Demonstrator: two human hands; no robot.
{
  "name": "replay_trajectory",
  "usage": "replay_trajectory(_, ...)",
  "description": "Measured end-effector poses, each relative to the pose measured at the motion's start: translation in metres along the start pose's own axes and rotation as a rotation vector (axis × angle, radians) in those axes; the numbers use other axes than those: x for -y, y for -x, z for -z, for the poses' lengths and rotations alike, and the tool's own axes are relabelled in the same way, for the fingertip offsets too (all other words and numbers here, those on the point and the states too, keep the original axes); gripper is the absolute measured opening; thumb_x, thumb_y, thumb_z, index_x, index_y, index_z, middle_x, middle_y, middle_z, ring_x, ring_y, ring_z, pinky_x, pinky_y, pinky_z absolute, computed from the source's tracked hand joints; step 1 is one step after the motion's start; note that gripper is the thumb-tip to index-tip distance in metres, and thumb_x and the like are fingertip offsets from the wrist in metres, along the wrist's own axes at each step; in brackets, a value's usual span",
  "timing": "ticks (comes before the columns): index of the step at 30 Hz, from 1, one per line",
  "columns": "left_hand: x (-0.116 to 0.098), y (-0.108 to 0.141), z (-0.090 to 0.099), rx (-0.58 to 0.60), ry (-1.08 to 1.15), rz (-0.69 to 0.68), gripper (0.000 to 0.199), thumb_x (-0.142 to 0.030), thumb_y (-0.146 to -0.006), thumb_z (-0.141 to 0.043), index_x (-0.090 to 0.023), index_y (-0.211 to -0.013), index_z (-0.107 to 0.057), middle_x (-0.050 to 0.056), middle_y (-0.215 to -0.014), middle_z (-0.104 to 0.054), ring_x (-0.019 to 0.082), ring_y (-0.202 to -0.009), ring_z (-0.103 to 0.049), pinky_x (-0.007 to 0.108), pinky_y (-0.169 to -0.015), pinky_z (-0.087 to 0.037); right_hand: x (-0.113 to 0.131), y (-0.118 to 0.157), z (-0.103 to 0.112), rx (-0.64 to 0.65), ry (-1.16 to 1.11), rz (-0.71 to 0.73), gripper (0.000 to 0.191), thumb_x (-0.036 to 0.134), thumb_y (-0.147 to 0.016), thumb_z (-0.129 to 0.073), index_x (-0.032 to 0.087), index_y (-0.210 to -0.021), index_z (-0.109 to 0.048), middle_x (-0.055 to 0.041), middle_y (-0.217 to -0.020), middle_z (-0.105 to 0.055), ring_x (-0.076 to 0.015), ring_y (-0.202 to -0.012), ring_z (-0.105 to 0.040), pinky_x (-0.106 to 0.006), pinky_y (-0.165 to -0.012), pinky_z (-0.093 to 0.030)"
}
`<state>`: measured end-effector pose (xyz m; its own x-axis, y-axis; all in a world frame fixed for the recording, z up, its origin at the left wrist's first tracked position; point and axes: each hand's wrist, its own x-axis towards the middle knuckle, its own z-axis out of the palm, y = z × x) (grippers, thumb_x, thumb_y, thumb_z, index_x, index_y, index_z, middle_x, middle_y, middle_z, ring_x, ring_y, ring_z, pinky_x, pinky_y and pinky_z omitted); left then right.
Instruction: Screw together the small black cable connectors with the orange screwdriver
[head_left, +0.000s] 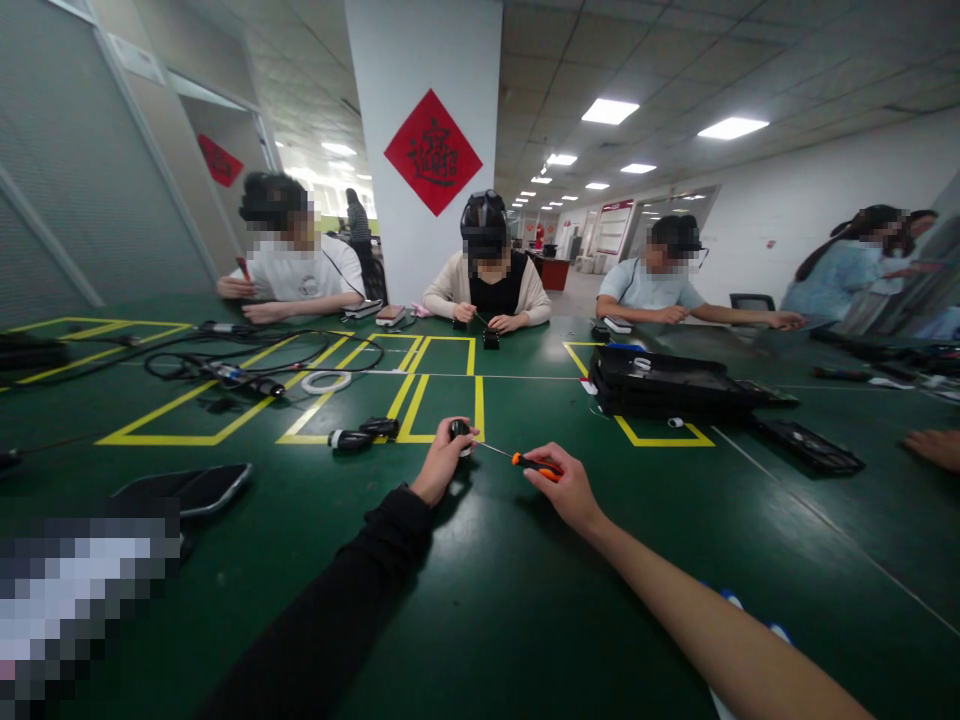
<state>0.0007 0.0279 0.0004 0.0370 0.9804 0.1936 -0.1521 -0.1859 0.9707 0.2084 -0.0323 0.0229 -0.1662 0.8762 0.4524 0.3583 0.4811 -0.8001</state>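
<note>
We judge that the work is somewhere in the middle, because the piece and the tool are both already in hand. Our left hand (444, 458) has its fingers closed around a small black rounded piece (459, 430), which is held just above the dark green smooth table (480, 640). Our right hand (564, 484) is closed on the orange-and-black handle of a screwdriver with a thin metal shaft (529, 463). The shaft points to the piece, but we cannot tell if the tip is seated in it, nor whether any screw is loose or tight; so what is left there stays unclear to us.

Two black cylindrical pieces with pale bands (351, 439) lie to the left, outside both hands; we cannot say if they are finished or waiting. They look rigid and glossy, perhaps of plastic. Behind them is a white ring-shaped coil (325, 382), and farther left, tangled thin black cables (176, 362). On the right, shallow black rectangular trays (664, 385) are stacked near flat yellow tape lines (664, 442).
</note>
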Motion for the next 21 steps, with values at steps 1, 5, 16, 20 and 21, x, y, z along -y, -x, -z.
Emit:
replay_trajectory(1,0.000,0.000,-0.001,-0.002,-0.017,-0.003,0.032,-0.024,-0.074,-0.049,-0.020,-0.106,-0.045,0.005,-0.096,-0.059,0.010,-0.073,-0.057,0.023,-0.064,-0.047,0.000,0.000,-0.001,0.000,-0.010,0.000,0.017,0.025,-0.074,-0.055,0.020,-0.089,-0.059,-0.0031,-0.091,-0.058,-0.0153,-0.084,-0.056,-0.031,-0.078,-0.045)
replay_trajectory(5,-0.005,0.003,-0.003,0.027,-0.100,-0.010,0.037,-0.021,-0.071,-0.048,-0.021,-0.108,-0.047,0.003,-0.093,-0.059,0.011,-0.076,-0.058,0.024,-0.067,-0.046,-0.001,-0.001,-0.002,-0.009,-0.020,-0.007,0.017,0.025,-0.074,-0.055,0.019,-0.089,-0.060,-0.0034,-0.091,-0.059,-0.0154,-0.085,-0.056,-0.032,-0.079,-0.045)
replay_trajectory(16,-0.010,0.008,-0.003,0.128,-0.191,-0.096,0.036,-0.018,-0.070,-0.051,-0.021,-0.106,-0.051,0.005,-0.101,-0.060,0.015,-0.090,-0.056,0.026,-0.074,-0.043,-0.002,0.000,-0.001,-0.024,0.025,-0.010,0.018,0.026,-0.073,-0.056,0.019,-0.089,-0.061,-0.0033,-0.091,-0.060,-0.0155,-0.085,-0.056,-0.030,-0.078,-0.044)
replay_trajectory(20,-0.015,0.014,0.001,0.146,-0.205,-0.118,0.035,-0.020,-0.071,-0.053,-0.021,-0.106,-0.051,0.005,-0.098,-0.061,0.015,-0.089,-0.056,0.026,-0.075,-0.042,0.000,-0.003,-0.001,0.067,0.018,-0.073,0.021,0.029,-0.073,-0.057,0.019,-0.090,-0.062,-0.0017,-0.084,-0.062,-0.0139,-0.074,-0.057,-0.027,-0.069,-0.045)
replay_trajectory(21,-0.016,0.016,0.002,0.139,-0.217,-0.122,0.034,-0.021,-0.071,-0.054,-0.020,-0.105,-0.051,0.004,-0.096,-0.061,0.015,-0.087,-0.056,0.027,-0.075,-0.042,0.000,-0.006,-0.001,0.109,0.014,-0.105,0.020,0.032,-0.075,-0.055,0.018,-0.088,-0.063,-0.0006,-0.076,-0.062,-0.0125,-0.066,-0.056,-0.025,-0.063,-0.044)
